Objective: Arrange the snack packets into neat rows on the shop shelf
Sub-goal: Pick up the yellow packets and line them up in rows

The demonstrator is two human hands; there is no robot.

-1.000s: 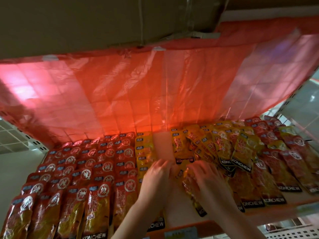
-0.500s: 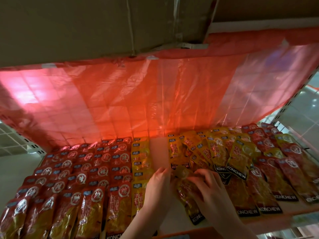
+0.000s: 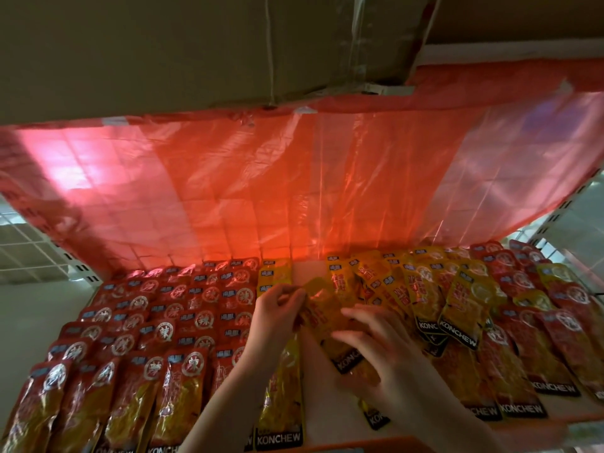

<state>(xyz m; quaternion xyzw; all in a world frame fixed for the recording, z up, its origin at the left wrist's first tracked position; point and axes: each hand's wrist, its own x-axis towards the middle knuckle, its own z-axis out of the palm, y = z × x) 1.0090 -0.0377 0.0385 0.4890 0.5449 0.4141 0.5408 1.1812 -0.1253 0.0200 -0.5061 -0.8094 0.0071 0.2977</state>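
While red packets [image 3: 183,322] lie in tidy overlapping rows across the left half of the shop shelf [image 3: 327,416], a person's left hand [image 3: 277,318] pinches the upper end of a yellow packet [image 3: 323,325] between curled fingers and thumb, holding it tilted over a bare strip of the shelf board near the middle. The right hand [image 3: 382,348] hovers over the packet's lower end with fingers spread and slightly bent; motion blur hides whether they touch it. That pale strip runs from the back of the shelf toward the front lip, bordered on the left by a single column of yellow packets [image 3: 281,403] and on the right by a loose, overlapping heap of yellow packets [image 3: 434,295] lying at mixed angles. Further right, a second group of red packets [image 3: 536,341] reaches the shelf's right edge. A translucent red plastic sheet [image 3: 294,191] hangs behind and above the stock, meeting the packets at the back. A taped cardboard box [image 3: 196,44] fills the space overhead. White wire grid panels [image 3: 29,246] show at the far left, beyond the sheet's edge
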